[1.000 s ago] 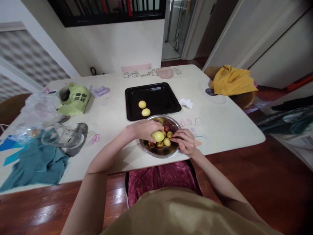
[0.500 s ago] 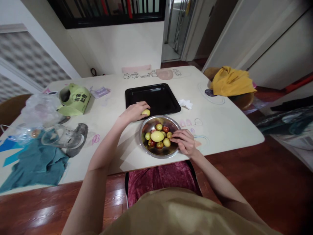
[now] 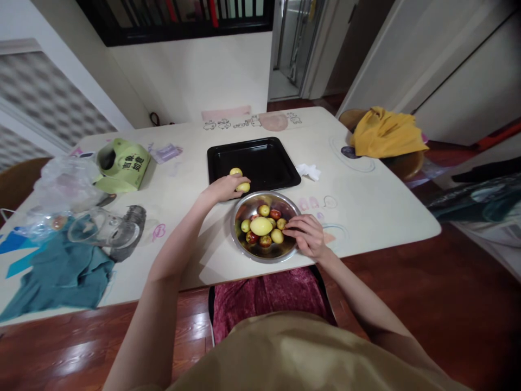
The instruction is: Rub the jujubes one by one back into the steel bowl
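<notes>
Smooth yellow rounded fruit [image 3: 243,187], one: sitting at the near-left side of a black rectangular tray [image 3: 268,163]. Left hand [image 3: 224,188], bare: its grip is holding this fruit, fingers curled round it. Second yellow fruit [image 3: 235,171]: lying in the tray just beyond, showing again after being hidden by that hand half a second ago. Round silver metal bowl [image 3: 279,252]: standing just beside the tray, on a white tabletop [image 3: 366,206], containing small red and yellow-green fruits [image 3: 277,236] and a larger yellow oval fruit [image 3: 261,226], which the left hand was holding a second ago. Right hand [image 3: 308,233], bare: staying at the bowl's right rim, fingers bent; whether its grip is holding anything cannot be told.
</notes>
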### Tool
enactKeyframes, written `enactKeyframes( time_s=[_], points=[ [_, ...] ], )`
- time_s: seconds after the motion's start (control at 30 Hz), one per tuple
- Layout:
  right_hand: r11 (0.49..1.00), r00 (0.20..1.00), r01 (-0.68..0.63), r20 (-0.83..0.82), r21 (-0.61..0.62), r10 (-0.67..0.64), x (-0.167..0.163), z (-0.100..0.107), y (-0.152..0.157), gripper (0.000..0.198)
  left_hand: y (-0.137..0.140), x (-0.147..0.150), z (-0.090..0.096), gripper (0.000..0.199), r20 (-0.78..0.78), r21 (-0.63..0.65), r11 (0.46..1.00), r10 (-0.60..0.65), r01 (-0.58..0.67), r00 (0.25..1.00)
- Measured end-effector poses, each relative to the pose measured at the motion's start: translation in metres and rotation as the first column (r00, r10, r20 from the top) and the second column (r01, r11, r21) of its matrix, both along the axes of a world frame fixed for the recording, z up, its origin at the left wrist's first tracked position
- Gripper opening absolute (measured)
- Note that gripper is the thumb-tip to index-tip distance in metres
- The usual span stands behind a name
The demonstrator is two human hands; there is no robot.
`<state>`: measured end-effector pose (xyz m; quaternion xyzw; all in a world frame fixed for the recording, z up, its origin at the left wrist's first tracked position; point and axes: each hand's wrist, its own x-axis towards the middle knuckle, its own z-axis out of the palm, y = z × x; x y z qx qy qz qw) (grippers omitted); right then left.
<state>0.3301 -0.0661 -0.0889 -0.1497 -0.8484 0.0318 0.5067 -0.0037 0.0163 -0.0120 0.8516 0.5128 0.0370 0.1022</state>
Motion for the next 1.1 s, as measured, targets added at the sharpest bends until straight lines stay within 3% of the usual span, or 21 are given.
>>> enactKeyframes(
  time_s=[0.2,0.43,0.6,0.73,1.1],
  points=[
    [1.000,1.000,-0.009,-0.013,-0.004,0.009,0.000,0.001,0.000,0.038,0.000,0.000,0.005,0.041,0.102,0.070,0.997,-0.031,0.024,0.994],
    [1.000,1.000,-0.002,-0.008,-0.028,0.002,0.001,-0.004,0.000,0.039,-0.018,0.017,0.029,0.041,0.290,0.232,0.969,-0.154,0.087,0.944],
    [0.999,1.000,0.017,0.019,-0.042,-0.016,0.002,-0.006,0.001,0.042,-0.033,0.039,0.038,0.039,0.386,0.114,0.940,-0.340,0.321,0.858],
    [1.000,1.000,0.007,0.014,-0.031,-0.007,0.001,-0.005,0.001,0.041,-0.037,0.046,0.037,0.038,0.432,0.006,0.893,-0.408,0.449,0.804],
    [1.000,1.000,-0.009,0.006,-0.023,0.009,-0.001,0.000,0.000,0.039,-0.040,0.051,0.040,0.039,0.514,-0.145,0.808,-0.431,0.571,0.742]
  ],
)
